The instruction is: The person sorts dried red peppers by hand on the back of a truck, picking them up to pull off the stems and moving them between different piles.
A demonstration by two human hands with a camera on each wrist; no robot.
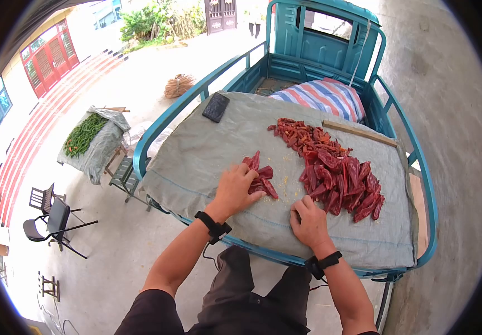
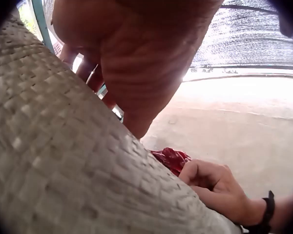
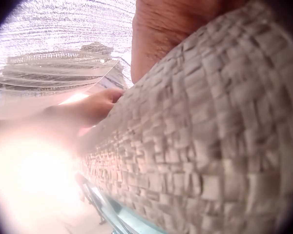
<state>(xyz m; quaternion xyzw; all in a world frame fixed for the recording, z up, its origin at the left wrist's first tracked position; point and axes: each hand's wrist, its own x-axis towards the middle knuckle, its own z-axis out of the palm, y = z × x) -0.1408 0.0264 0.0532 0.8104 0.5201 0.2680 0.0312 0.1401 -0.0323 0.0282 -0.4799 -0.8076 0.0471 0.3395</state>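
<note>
My left hand (image 1: 234,190) reaches over a small group of red dried chili peppers (image 1: 265,180) on a grey woven sheet (image 1: 191,162). Its fingers touch the group's left side, and the thumb lies along the near side. To the right, my right hand (image 1: 311,222) rests on the sheet at the near edge of a larger heap of dark red chilies (image 1: 341,184). In the left wrist view the right hand (image 2: 219,187) has loosely curled fingers with nothing visible between them. The right wrist view shows mostly the weave (image 3: 195,131) and part of that hand's palm (image 3: 161,39).
Smaller, shrivelled chilies (image 1: 302,134) lie behind the heap, beside a wooden strip (image 1: 358,133). A black phone-like slab (image 1: 216,107) lies at the sheet's far left. Blue cart rails (image 1: 168,123) border the sheet. A striped sack (image 1: 325,97) sits behind; green peppers (image 1: 84,135) lie off left.
</note>
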